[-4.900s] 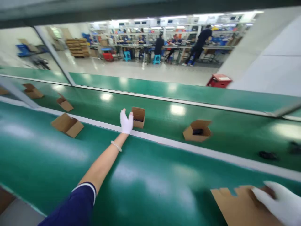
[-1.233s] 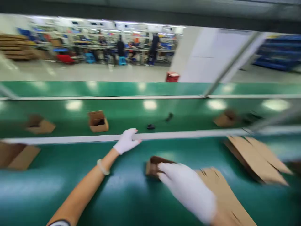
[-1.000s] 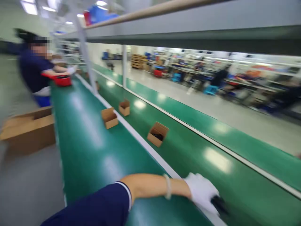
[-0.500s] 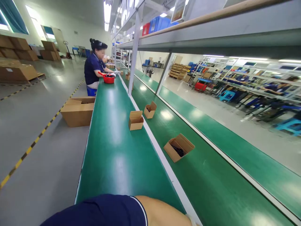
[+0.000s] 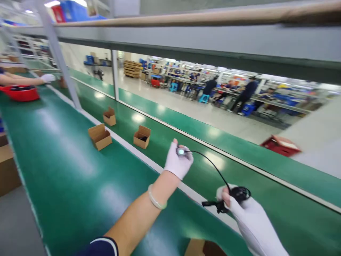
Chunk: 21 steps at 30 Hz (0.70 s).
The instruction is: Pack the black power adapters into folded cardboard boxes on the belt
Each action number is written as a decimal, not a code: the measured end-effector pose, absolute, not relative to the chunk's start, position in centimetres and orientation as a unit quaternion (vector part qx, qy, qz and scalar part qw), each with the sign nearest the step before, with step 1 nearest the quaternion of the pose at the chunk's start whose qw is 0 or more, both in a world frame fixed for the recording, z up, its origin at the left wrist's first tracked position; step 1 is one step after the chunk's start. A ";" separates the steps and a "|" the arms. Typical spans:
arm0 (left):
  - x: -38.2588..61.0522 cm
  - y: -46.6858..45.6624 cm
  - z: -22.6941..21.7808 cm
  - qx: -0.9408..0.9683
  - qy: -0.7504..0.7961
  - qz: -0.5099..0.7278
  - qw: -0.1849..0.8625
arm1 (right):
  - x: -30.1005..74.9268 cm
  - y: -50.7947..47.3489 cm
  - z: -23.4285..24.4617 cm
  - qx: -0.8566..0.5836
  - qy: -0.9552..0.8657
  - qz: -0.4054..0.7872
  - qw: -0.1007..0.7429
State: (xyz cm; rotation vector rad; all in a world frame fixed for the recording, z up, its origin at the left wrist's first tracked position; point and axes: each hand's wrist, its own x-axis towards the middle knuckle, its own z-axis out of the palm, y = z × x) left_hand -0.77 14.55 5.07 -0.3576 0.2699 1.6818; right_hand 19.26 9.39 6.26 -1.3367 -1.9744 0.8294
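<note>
My left hand (image 5: 178,163), in a white glove, is closed round a small grey device (image 5: 181,152) held up over the white strip between the green belts. A thin black cable (image 5: 210,163) runs from it to my right hand (image 5: 241,209), which is gloved too. That hand pinches the cable's black coiled end (image 5: 239,193) and a small black plug (image 5: 213,204). Both hands hover above the conveyor (image 5: 80,170). A brown cardboard piece (image 5: 202,248) shows at the bottom edge under my right arm.
Three open cardboard boxes (image 5: 99,136) (image 5: 142,137) (image 5: 110,116) stand along the belt to the left. A co-worker's gloved hand (image 5: 48,78) and a red tub (image 5: 20,93) are at far left. A shelf post (image 5: 57,53) rises from the belt. A red crate (image 5: 281,145) lies beyond.
The view has swung back from looking down the line. My left hand has lifted off the belt with the small device, and my right hand now holds the cable's other end.
</note>
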 end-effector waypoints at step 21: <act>0.9 0.3 7.1 0.671 0.258 0.623 0.309 | 13.4 -1.2 9.5 -0.437 -0.639 0.308 0.554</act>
